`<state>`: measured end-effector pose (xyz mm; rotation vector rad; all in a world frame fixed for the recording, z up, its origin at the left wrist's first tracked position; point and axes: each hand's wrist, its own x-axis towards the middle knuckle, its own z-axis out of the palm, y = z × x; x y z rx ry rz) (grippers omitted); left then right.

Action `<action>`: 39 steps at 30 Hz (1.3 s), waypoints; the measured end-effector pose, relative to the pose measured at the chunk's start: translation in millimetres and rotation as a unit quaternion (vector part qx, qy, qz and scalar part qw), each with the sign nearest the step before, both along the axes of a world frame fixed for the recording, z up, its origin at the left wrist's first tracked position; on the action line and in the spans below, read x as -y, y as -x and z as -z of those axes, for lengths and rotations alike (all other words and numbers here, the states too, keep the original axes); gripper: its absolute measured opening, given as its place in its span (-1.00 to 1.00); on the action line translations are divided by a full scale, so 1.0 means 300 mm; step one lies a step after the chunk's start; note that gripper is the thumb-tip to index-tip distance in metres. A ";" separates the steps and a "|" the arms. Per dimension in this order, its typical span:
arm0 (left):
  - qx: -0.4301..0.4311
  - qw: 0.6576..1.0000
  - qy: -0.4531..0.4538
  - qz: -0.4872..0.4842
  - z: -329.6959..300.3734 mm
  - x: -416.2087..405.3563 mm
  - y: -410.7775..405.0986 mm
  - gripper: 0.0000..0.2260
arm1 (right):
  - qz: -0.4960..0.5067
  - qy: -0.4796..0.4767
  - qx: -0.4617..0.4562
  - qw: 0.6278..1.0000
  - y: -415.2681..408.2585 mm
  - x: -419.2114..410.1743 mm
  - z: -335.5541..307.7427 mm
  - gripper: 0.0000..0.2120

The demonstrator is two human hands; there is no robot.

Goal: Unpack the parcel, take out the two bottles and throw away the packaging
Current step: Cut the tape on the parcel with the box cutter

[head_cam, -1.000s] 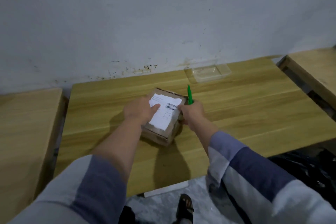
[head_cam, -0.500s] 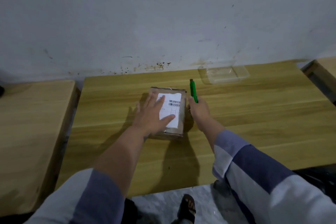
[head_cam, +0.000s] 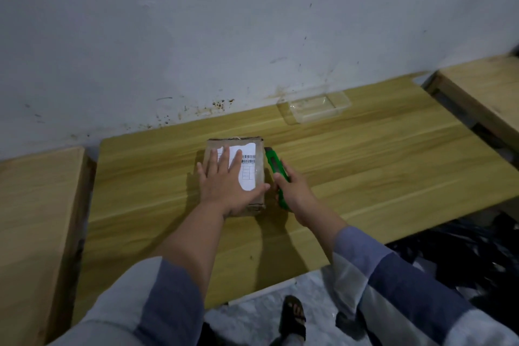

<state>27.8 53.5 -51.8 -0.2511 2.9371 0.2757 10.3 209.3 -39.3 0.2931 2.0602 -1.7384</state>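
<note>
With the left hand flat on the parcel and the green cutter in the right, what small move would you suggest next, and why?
Probably bring the cutter tip to the parcel's right edge and start slicing the tape. The parcel is closed, the left hand presses it flat on the table, and the right hand grips the cutter right beside that edge.

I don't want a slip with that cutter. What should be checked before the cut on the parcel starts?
1. Parcel flat on the table: ok.
2. Left hand pressing the parcel top with straight fingers: ok.
3. Right hand has a full grip on the green cutter: ok.
4. Left thumb clear of the cutter's path: not ok, it lies at the parcel's right edge beside the cutter.
5. Blade extended: cannot tell.
6. Tape seam located: cannot tell.
</note>
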 end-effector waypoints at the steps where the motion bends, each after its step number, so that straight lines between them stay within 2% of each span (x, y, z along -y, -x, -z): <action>1: -0.002 1.000 0.002 -0.004 0.005 -0.002 -0.001 0.05 | 0.000 0.003 -0.002 1.000 -0.005 -0.004 -0.001 -0.56; 5: -0.029 0.999 -0.002 -0.018 0.019 -0.026 -0.002 -0.07 | 0.014 0.022 0.005 1.000 -0.013 -0.016 -0.005 -0.56; 10: -0.077 0.996 0.002 -0.039 0.033 -0.046 -0.004 -0.08 | 0.008 0.018 0.001 1.000 -0.009 -0.030 -0.011 -0.57; 24: -0.064 0.997 0.040 -0.023 0.059 -0.044 -0.007 -0.09 | -0.010 0.003 -0.010 1.000 -0.016 -0.055 -0.034 -0.57; 31: -0.074 0.997 0.028 -0.024 0.054 -0.051 -0.011 -0.10 | -0.011 -0.001 -0.029 1.000 -0.029 -0.066 -0.030 -0.58; 37: -0.115 0.990 -0.024 -0.079 0.027 -0.059 0.013 -0.12 | -0.019 -0.012 -0.052 0.998 0.032 -0.054 -0.025 -0.57; 39: -0.104 0.992 -0.020 -0.073 0.019 -0.058 0.043 -0.13 | -0.025 -0.015 -0.049 0.998 0.051 -0.053 -0.020 -0.57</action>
